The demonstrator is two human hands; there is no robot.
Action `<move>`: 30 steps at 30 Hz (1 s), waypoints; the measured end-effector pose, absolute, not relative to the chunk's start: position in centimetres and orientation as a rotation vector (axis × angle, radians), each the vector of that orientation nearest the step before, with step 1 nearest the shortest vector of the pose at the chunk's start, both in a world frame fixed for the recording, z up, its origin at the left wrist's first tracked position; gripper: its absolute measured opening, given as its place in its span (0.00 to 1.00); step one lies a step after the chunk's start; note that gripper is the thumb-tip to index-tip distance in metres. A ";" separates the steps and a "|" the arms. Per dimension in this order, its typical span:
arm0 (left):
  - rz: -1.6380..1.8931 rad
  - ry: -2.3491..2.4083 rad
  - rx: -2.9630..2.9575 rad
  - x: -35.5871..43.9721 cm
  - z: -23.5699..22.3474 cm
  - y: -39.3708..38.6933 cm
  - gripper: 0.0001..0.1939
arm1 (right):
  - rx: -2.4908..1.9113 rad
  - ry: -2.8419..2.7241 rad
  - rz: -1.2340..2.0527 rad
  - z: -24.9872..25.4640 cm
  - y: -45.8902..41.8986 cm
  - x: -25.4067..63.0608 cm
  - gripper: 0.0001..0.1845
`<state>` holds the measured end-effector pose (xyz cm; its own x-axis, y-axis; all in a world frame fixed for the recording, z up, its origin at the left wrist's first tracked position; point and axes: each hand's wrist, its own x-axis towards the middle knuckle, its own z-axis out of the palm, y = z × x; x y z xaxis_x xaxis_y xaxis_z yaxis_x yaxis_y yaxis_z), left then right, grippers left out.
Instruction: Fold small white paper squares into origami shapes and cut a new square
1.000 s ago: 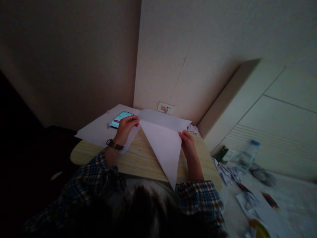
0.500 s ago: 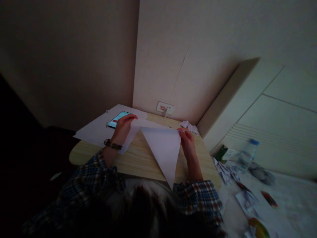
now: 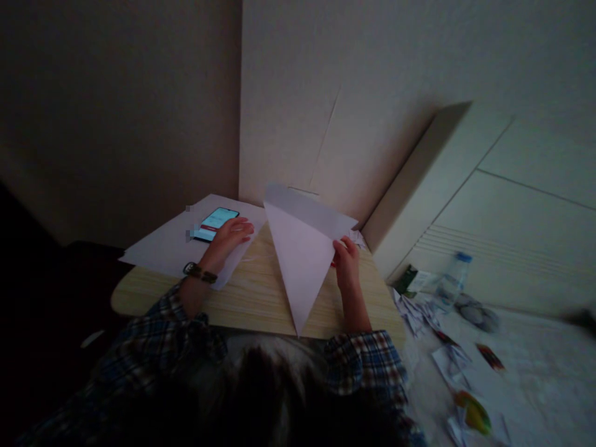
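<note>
One sheet of smooth white paper (image 3: 302, 261), folded over, stands above the pale, wood-grained counter (image 3: 251, 301), to the right of the phone (image 3: 218, 222), which serves as landmark here. The sheet forms a long triangle tapering to a sharp point towards the person, with a greyer, thinner-looking flap across its far end.

The right hand (image 3: 348, 264), well to the right of the phone, has its grip closed in a pinch, thumb and fingers on the right edge of the folded sheet. The left hand (image 3: 228, 239) is just beside the phone, at its near right; its grip is loose, fingers slightly curved and parted, with nothing visibly held. A dark, banded bracelet (image 3: 200, 272) circles that wrist, and both sleeves (image 3: 367, 360) are woven plaid.

Flat, thin white paper (image 3: 161, 245) with straight edges spreads under and around the phone, whose glossy rectangular screen is lit. Far to the phone's right, by the counter's far edge, lie creased paper pieces (image 3: 357, 238). Farther right, off the counter, are a clear plastic bottle (image 3: 451, 282) with a blue cap and more crumpled, angular paper (image 3: 414, 313).
</note>
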<state>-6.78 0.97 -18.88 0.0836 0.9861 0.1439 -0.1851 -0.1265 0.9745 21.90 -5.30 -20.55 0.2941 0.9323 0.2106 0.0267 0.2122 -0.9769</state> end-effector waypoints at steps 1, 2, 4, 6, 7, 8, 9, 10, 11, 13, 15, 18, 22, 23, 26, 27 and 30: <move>1.286 0.902 1.212 -6.5 -18.8 0.8 0.15 | -1.172 -1.074 0.862 -20.5 -5.3 21.7 0.13; 1.264 0.863 1.207 -6.3 -18.7 0.6 0.14 | -1.173 -1.068 0.891 -20.5 -5.3 21.5 0.13; 1.249 0.786 1.189 -6.1 -18.4 0.4 0.12 | -1.179 -1.076 0.966 -20.3 -5.5 21.0 0.12; 1.280 0.743 1.158 -6.0 -18.1 0.4 0.14 | -1.189 -1.101 1.045 -20.2 -5.8 20.6 0.13; 1.304 0.738 1.140 -6.1 -18.0 0.4 0.14 | -1.194 -1.112 1.077 -20.1 -5.9 20.5 0.14; 1.326 0.743 1.122 -6.1 -17.9 0.4 0.15 | -1.198 -1.122 1.102 -20.0 -6.1 20.4 0.14; 1.343 0.754 1.107 -6.2 -17.8 0.5 0.15 | -1.202 -1.130 1.120 -19.9 -6.2 20.3 0.14; 1.353 0.768 1.096 -6.2 -17.8 0.5 0.15 | -1.204 -1.137 1.131 -19.8 -6.3 20.3 0.13; 1.353 0.784 1.090 -6.3 -17.8 0.5 0.14 | -1.206 -1.144 1.136 -19.8 -6.4 20.3 0.13; 1.336 0.814 1.091 -6.3 -17.9 0.5 0.11 | -1.207 -1.156 1.136 -19.6 -6.5 20.3 0.12; 1.311 0.841 1.101 -6.3 -17.9 0.4 0.09 | -1.208 -1.169 1.130 -19.5 -6.5 20.3 0.12; 1.282 0.877 1.112 -6.2 -17.8 0.3 0.12 | -1.211 -1.185 1.117 -19.6 -6.5 20.2 0.13; 1.290 0.930 1.113 -6.2 -18.0 0.4 0.15 | -1.228 -1.181 1.087 -19.9 -6.2 20.5 0.12; 1.306 0.948 1.107 -6.2 -18.0 0.5 0.15 | -1.235 -1.176 1.076 -20.0 -6.1 20.6 0.12; 1.378 1.001 1.082 -6.2 -18.2 0.7 0.15 | -1.246 -1.156 1.032 -20.3 -6.0 20.8 0.11; 1.404 1.013 1.076 -6.2 -18.2 0.8 0.14 | -1.248 -1.149 1.014 -20.4 -5.9 20.8 0.11; 1.462 1.009 1.086 -6.2 -18.0 0.7 0.09 | -1.249 -1.124 0.951 -20.6 -5.7 20.9 0.10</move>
